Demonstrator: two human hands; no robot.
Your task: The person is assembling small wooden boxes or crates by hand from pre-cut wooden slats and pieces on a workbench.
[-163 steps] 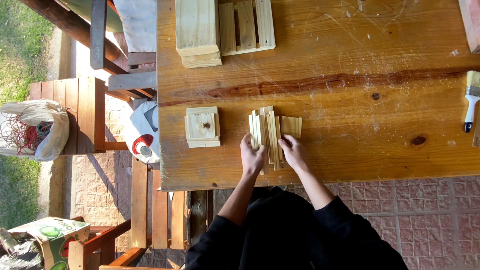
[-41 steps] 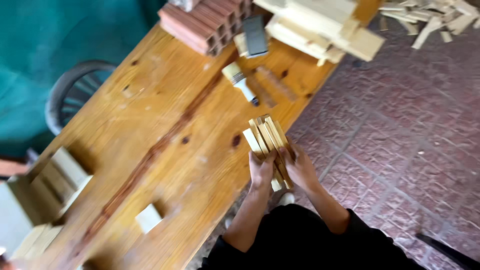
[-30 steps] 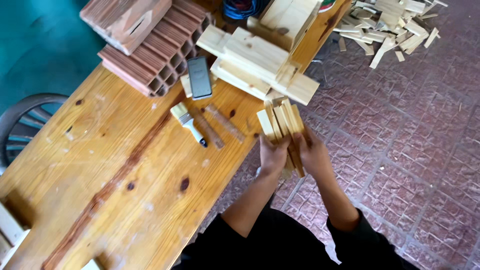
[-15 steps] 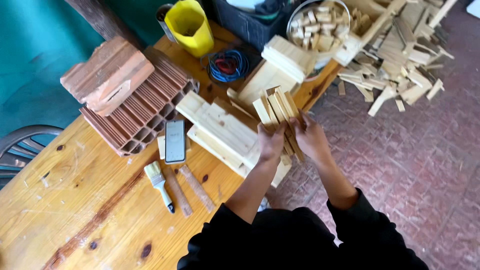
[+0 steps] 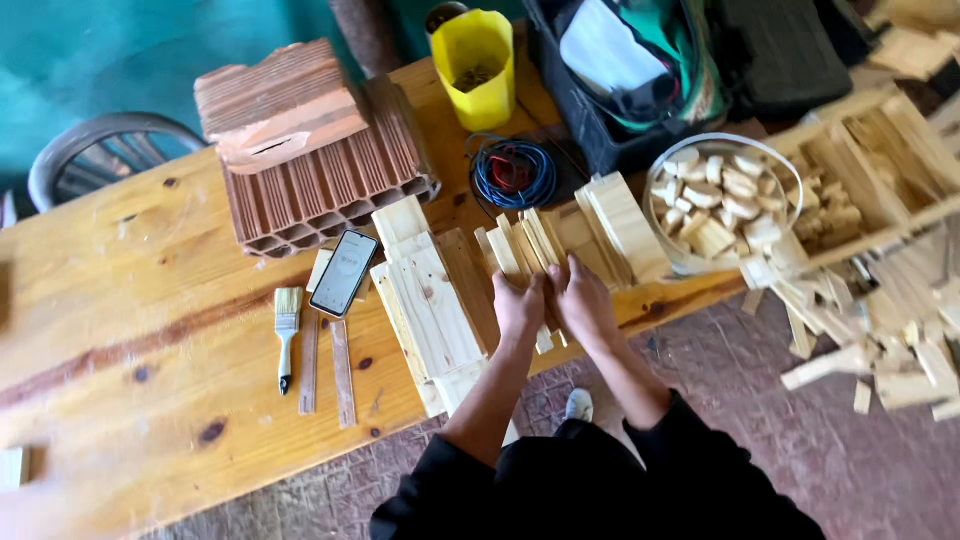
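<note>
Both of my hands grip one bundle of short pale wooden slats [image 5: 522, 245], held upright-fanned over the wooden table [image 5: 120, 300] near its front edge. My left hand [image 5: 519, 306] clasps the bundle's left side and my right hand [image 5: 585, 300] clasps its right side. A stack of pale planks [image 5: 430, 300] lies just left of the bundle, and another wooden block stack [image 5: 620, 225] sits just right of it.
Red hollow bricks [image 5: 300, 150] lie at the back, with a phone [image 5: 344, 272], a paintbrush [image 5: 287, 325] and thin sticks [image 5: 342, 370] in front. A yellow container [image 5: 475, 70], coiled cable [image 5: 515, 170], a bucket of wood offcuts [image 5: 725, 195], a wooden crate [image 5: 880, 165] and scattered scraps [image 5: 880, 340] lie right.
I have carried the slat bundle along the table from the bare end to the cluttered end; the view has swung with me, and the bundle now rests lower between the plank stacks.
</note>
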